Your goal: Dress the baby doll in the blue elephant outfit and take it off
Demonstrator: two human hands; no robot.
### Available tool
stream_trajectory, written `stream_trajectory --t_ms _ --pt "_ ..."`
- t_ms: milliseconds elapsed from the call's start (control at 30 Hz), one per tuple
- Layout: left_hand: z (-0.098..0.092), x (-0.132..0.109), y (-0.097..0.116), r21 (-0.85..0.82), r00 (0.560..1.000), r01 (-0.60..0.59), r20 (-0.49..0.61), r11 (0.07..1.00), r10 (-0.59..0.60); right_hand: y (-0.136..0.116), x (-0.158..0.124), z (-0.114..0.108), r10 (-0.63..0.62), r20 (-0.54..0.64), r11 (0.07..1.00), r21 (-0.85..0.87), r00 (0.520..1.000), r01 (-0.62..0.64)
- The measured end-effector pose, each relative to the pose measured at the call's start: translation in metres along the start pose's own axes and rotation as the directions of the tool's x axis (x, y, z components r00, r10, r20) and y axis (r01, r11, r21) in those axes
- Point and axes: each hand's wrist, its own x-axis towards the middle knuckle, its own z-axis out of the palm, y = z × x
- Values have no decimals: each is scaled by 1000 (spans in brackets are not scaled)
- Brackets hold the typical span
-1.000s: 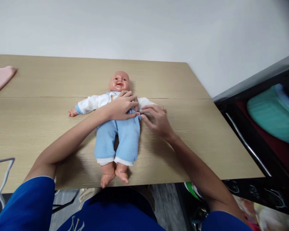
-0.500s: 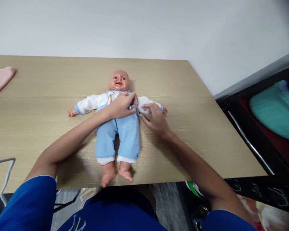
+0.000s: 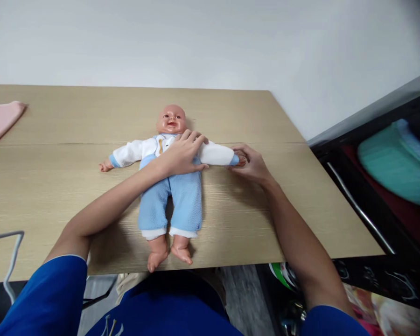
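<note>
A bald baby doll lies face up with its feet toward me, arms spread sideways. It wears a white top with blue cuffs and fuzzy blue trousers with white hems. My left hand rests across the chest, its thumb and fingers around the upper part of the white sleeve on the right. At the other end of that sleeve, my right hand is closed around the blue cuff and the doll's small hand. My fingertips there are partly hidden.
The doll lies on a wood-grain table against a pale wall. A pink cloth lies at the far left, above a grey metal bar. To the right, a dark shelf unit holds a teal rounded object.
My right hand has moved right, from beside the doll's waist to its cuff and hand. My left hand has shifted slightly right onto the upper sleeve. That sleeve now looks straighter.
</note>
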Motion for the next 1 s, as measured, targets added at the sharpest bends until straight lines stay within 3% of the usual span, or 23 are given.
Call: stream_trajectory --t_ms 133,233,367,500,567,767,1000 --pt "-1 9 10 76 998 62 -5 995 -62 -46 5 33 46 -228 963 270 973 17" --pt "-1 9 5 19 989 129 -81 991 -127 -75 3 58 90 -182 899 438 979 -1" --pt "-1 0 -10 -191 951 160 -233 968 -203 -76 -7 78 145 -60 863 496 988 -97" --pt "-3 -9 -24 -445 871 140 -369 884 -323 -66 -14 94 199 217 795 534 956 -287" --pt "-5 -13 -29 -558 838 134 -378 819 -394 -68 -13 105 178 274 761 570 945 -309" --pt "-9 -25 -33 -773 725 96 -377 628 -576 -92 2 133 173 261 669 677 950 -307" --pt "-14 -32 -45 -829 549 35 -451 558 -704 -117 28 156 101 276 651 708 956 -273"
